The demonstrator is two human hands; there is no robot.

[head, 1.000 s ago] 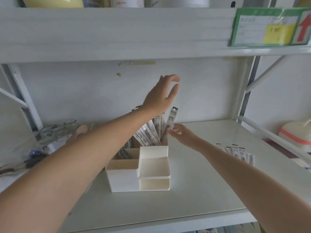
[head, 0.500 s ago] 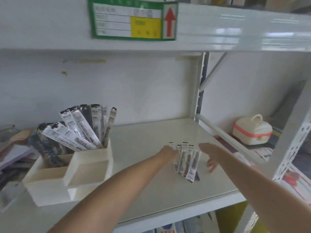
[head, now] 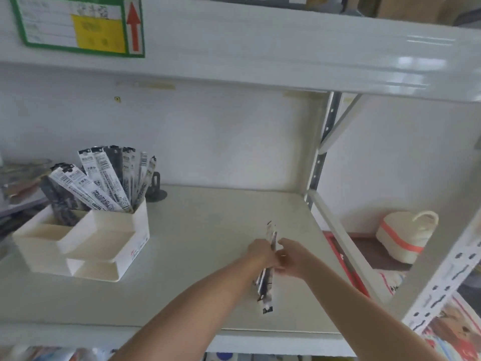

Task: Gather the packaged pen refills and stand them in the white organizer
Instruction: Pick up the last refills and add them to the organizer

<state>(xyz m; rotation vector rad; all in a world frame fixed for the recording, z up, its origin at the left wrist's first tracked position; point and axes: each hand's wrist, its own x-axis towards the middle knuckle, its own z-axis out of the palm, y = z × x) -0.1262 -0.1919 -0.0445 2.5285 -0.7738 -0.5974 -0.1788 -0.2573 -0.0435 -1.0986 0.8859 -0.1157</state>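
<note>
Loose refill packets (head: 266, 287) sit bunched into one stack between your hands, mid-right on the shelf (head: 208, 230), one end sticking up past your fingers, the other hanging low near the shelf front. Your left hand (head: 260, 252) and right hand (head: 291, 256) press in from both sides, each grip closed on the stack, likely squaring the edges so it moves as one bundle. White organizer (head: 109, 246) stands well apart to the left; its tall rear compartment already holds a fan of refill packets (head: 109, 178) leaning outward. Front trays look empty. Next, probably carry the bundle left and drop it upright there. Watch for slippery sleeves sliding out.
</note>
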